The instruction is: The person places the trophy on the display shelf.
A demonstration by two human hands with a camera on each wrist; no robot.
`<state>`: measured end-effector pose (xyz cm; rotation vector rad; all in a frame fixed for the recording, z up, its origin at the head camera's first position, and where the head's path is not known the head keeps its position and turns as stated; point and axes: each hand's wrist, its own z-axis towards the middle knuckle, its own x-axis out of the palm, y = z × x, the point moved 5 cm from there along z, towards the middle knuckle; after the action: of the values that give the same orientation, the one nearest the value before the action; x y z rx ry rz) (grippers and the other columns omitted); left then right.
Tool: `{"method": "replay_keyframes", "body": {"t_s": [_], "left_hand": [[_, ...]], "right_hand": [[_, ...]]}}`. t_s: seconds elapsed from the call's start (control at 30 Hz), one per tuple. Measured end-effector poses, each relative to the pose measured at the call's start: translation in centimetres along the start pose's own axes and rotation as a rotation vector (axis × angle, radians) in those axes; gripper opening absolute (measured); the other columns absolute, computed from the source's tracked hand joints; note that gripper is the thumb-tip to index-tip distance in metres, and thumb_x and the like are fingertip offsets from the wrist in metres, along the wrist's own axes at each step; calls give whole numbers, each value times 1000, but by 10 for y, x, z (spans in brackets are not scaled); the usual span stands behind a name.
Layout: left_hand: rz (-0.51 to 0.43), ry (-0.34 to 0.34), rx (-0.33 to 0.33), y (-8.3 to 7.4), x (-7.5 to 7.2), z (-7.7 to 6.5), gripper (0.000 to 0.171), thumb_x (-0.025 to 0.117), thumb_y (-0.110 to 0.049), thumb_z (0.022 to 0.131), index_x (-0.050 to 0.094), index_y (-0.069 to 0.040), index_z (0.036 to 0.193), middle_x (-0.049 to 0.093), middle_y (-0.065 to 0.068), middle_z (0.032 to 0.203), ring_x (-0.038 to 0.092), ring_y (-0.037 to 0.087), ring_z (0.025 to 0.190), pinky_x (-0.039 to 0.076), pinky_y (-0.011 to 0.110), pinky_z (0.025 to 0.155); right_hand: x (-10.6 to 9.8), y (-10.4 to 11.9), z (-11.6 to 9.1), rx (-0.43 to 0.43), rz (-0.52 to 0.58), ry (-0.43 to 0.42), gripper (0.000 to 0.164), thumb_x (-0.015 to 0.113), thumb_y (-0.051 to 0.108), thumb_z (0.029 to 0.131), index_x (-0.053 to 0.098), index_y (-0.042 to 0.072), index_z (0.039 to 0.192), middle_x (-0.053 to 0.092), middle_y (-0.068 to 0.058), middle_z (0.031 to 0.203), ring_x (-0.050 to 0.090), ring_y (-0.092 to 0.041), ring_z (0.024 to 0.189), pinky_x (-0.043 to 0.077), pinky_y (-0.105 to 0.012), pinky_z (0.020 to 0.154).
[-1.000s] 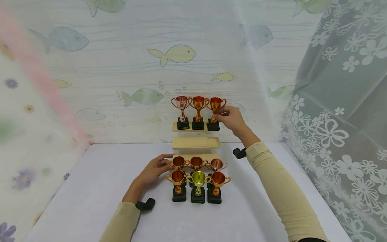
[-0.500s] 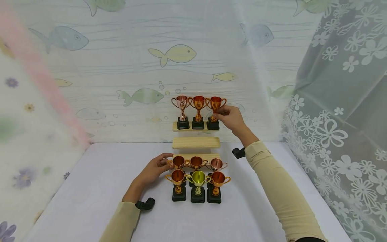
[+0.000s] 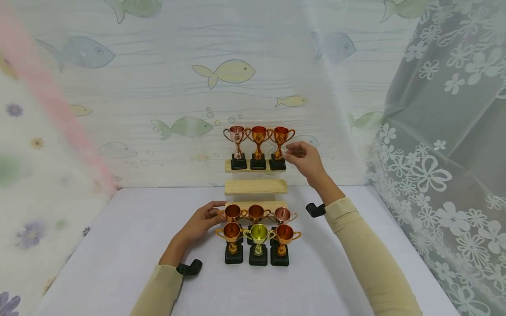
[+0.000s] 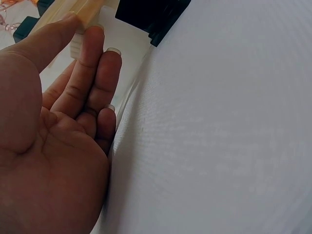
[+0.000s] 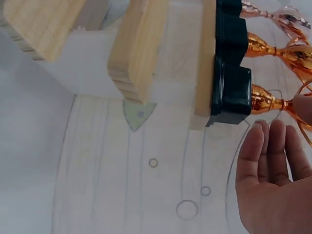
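Note:
My right hand (image 3: 305, 158) is just to the right of an orange-gold trophy (image 3: 280, 138), its fingers apart from the black base. That trophy stands upright at the right end of the top wooden shelf (image 3: 257, 171), beside another orange-gold trophy (image 3: 258, 138) and a rose-gold trophy (image 3: 237, 137). In the right wrist view, the thumb (image 5: 303, 107) overlaps the trophy stem and the other fingers are loosely extended. My left hand (image 3: 202, 220) rests at the left end of the lowest shelf (image 3: 257, 205), fingers loosely bent; thumb and fingertips meet the wood (image 4: 87, 12) in the left wrist view.
Two rows of trophies stand on the white table (image 3: 336, 272) before the shelves, including a yellow-gold trophy (image 3: 259, 235) and a rose-gold one (image 3: 283, 215). The middle shelf (image 3: 256, 186) is bare wood. A fish-print curtain (image 3: 158, 87) hangs close behind.
My right hand has let go of the right-hand trophy on the top shelf and drawn slightly away to the right. My left hand has stayed in place.

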<state>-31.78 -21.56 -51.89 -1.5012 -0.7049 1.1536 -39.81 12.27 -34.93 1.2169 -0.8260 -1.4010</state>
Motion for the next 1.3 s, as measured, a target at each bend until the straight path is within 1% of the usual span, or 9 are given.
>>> {"method": "replay_keyframes", "body": {"t_s": [0.13,0.37,0.43,0.63,0.8,0.9,1.03,1.2,1.3], "left_hand": [[16,-4,-11,2,0,0,49,66,-24,98,49,-22,143,70,7,109,68,21,105,47,31,92],[-45,-2,-1,0,0,-1,49,65,-21,99,49,-18,145,69,10,109,68,25,106,49,29,94],[-40,-1,-2,1,0,-1,49,65,-21,99,48,-18,145,69,10,110,68,24,106,49,29,94],[-27,10,12,3,3,0,50,65,-22,99,47,-16,145,69,9,110,68,23,106,49,29,94],[-27,6,10,2,2,0,50,64,-21,99,47,-16,145,69,9,109,68,23,106,49,28,94],[-23,4,-1,3,1,0,49,65,-21,99,48,-18,145,69,9,110,68,24,106,49,29,94],[-25,-1,-7,3,0,0,48,65,-21,99,49,-20,144,69,10,112,67,25,107,50,30,93],[-37,6,-3,1,1,-1,51,65,-23,99,47,-17,146,69,10,114,67,24,108,50,30,93],[-46,8,6,1,1,0,53,66,-23,98,46,-16,147,69,10,115,68,24,108,51,29,93]], "right_hand": [[-5,-8,-13,-18,9,13,41,71,16,94,58,-3,129,63,-11,111,60,-21,100,50,-28,85],[-17,-23,-41,-52,46,7,32,72,19,94,64,6,122,65,-10,109,62,-20,101,51,-25,87],[-19,-28,-50,-50,66,11,31,72,19,94,64,6,122,65,-11,109,63,-18,101,51,-25,87],[-23,-38,-80,-24,85,50,33,72,19,94,63,5,122,65,-14,114,64,-18,103,52,-25,89],[-23,-44,-100,-32,71,96,32,72,19,94,64,4,121,63,-22,115,65,-20,102,53,-25,88],[-21,-52,-108,-43,67,152,31,71,15,94,64,3,121,62,-25,115,66,-21,101,54,-27,88],[-13,-64,-115,-47,74,274,29,69,12,95,64,1,122,63,-25,112,66,-23,100,55,-35,88],[0,-78,-118,-42,65,416,27,66,10,97,64,3,122,66,-18,111,67,-24,101,54,-44,89],[8,-83,-121,-69,29,495,26,61,3,98,64,5,123,67,-14,114,66,-28,106,54,-47,89]]}}
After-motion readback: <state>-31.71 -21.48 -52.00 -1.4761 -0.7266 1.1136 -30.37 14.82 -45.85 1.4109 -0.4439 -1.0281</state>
